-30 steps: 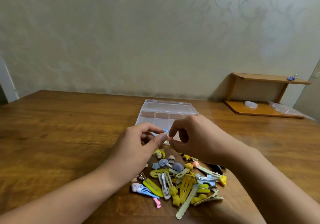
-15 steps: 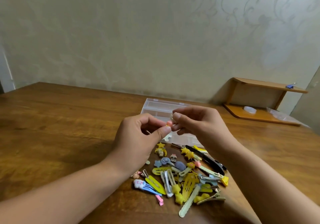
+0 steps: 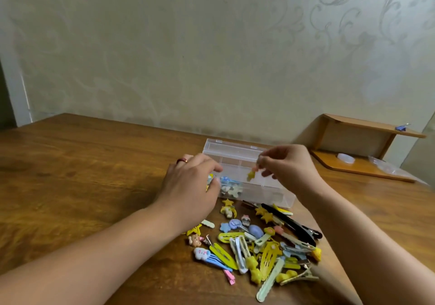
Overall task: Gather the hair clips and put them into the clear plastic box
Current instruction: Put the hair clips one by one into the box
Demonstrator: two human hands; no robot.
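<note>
While most clips (image 3: 256,245) remain heaped on table (image 3: 82,187) near box (image 3: 266,192): few already in left compartment. Right hand (image 3: 289,168) pinching small yellow clip (image 3: 251,175) above box. Left hand (image 3: 190,184) at box's left end, grip unclear.

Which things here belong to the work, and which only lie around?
Job: clear box; clip pile; yellow clip in right hand; left hand at the box.

Lying about: wooden shelf; white dish; plastic bag; blue clip up there.
</note>
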